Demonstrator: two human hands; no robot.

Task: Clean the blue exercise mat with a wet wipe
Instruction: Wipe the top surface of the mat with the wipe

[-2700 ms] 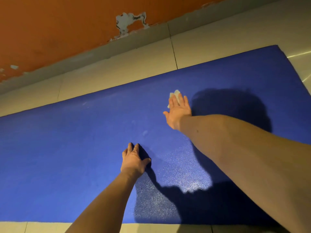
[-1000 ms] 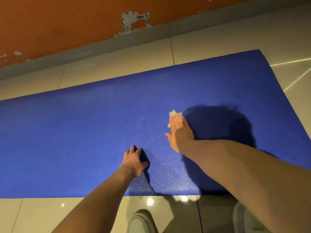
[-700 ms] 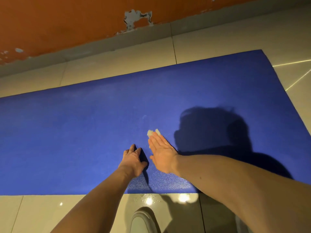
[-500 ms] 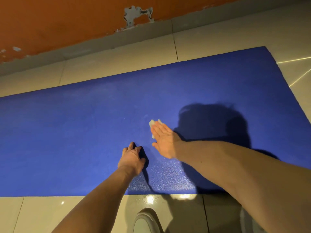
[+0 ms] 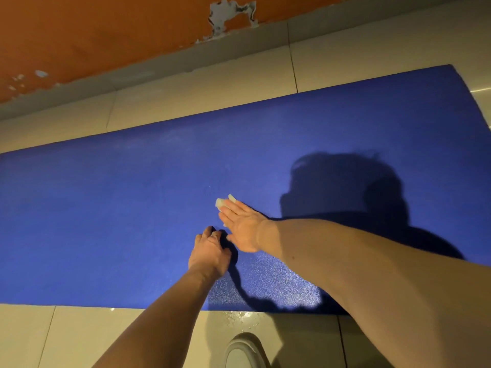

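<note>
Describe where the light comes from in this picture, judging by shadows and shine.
Head view: a hard-edged shadow of the person's head and arm falls on the blue mat beyond the right hand, so the light likely sits behind and above; the head view also shows the damp patch by the left hand sparkling, and droplets glinting on the floor tile.

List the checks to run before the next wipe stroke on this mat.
1. wet wipe under right hand: ok, white edge shows past fingertips.
2. right hand flat on blue mat: ok.
3. left hand bracing mat: ok.
4. mat lying flat: ok where visible.
5. wipe wet enough: cannot tell.
6. floor dry by shoe: not ok, droplets glint.
</note>
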